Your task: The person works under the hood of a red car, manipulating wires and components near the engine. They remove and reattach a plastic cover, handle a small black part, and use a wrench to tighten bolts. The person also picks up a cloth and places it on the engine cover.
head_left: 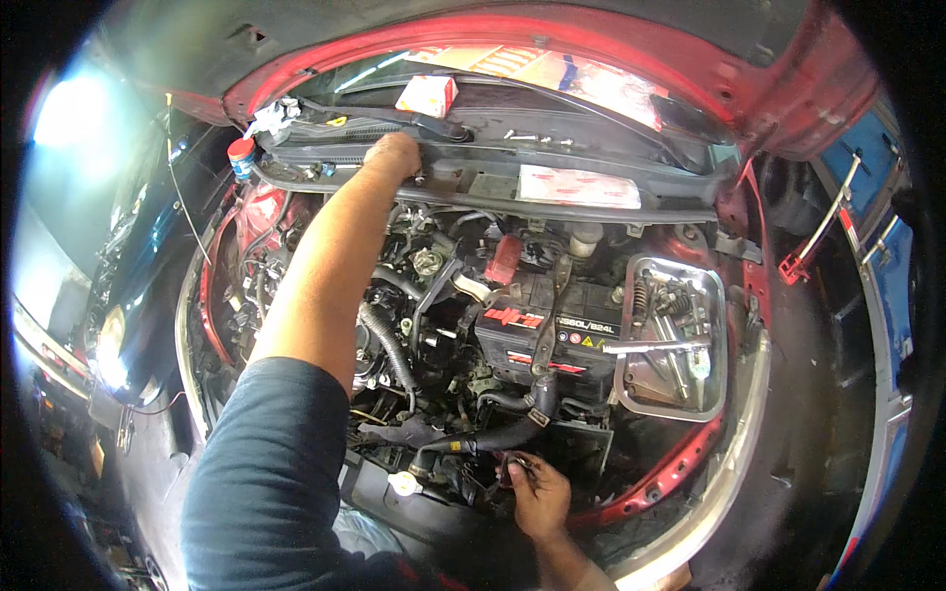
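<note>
The black plastic cowl (473, 158) is reached by the left hand (393, 155), grip unclear, while the small dark part (511, 466) pinched by the right hand (541, 494) should apparently be steadied.

Small dark piece (509, 467) in right hand (541, 496)

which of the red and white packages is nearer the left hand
The boxy package by the windshield, just beyond the left hand; the other package lies flat, farther right, on the ledge behind the battery.
</note>
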Motion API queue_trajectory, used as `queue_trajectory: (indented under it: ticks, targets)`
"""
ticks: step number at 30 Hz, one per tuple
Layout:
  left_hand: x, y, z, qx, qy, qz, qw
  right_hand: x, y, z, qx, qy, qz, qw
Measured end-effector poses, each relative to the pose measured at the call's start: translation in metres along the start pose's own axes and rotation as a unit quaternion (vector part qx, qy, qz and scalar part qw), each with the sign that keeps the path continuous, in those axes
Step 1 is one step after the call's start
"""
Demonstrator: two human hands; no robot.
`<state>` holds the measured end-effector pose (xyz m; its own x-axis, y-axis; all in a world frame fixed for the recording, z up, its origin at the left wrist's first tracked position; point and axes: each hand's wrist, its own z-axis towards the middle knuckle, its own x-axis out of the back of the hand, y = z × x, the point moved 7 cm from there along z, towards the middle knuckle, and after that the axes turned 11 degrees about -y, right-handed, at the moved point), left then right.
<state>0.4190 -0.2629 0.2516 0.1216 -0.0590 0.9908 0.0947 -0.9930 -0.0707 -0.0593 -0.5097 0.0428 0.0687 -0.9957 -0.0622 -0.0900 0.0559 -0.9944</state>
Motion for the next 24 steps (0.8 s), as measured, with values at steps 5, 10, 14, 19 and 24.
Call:
queue_trajectory:
  ticks: [5, 10, 14, 19, 24]
  targets:
    - [0.004, 0.011, -0.027, 0.039, -0.005, -0.026, 0.999, 0.0, -0.007, 0.0, -0.02, 0.009, 0.031, 0.999]
    - [0.007, 0.006, -0.042, 0.045, -0.023, -0.056, 0.997, -0.001, -0.015, -0.001, -0.019, 0.017, 0.032, 0.999]
    - [0.006, -0.004, -0.048, 0.05, -0.003, -0.121, 0.991, -0.003, -0.014, -0.001, -0.012, 0.019, 0.038, 0.999]
    - [0.008, -0.014, -0.071, -0.072, 0.123, -0.303, 0.942, -0.002, -0.01, -0.001, -0.007, 0.02, 0.075, 0.997]
    - [-0.03, -0.04, -0.146, -0.264, 0.065, -0.6, 0.752, 0.001, -0.011, -0.003, 0.007, 0.031, 0.098, 0.995]
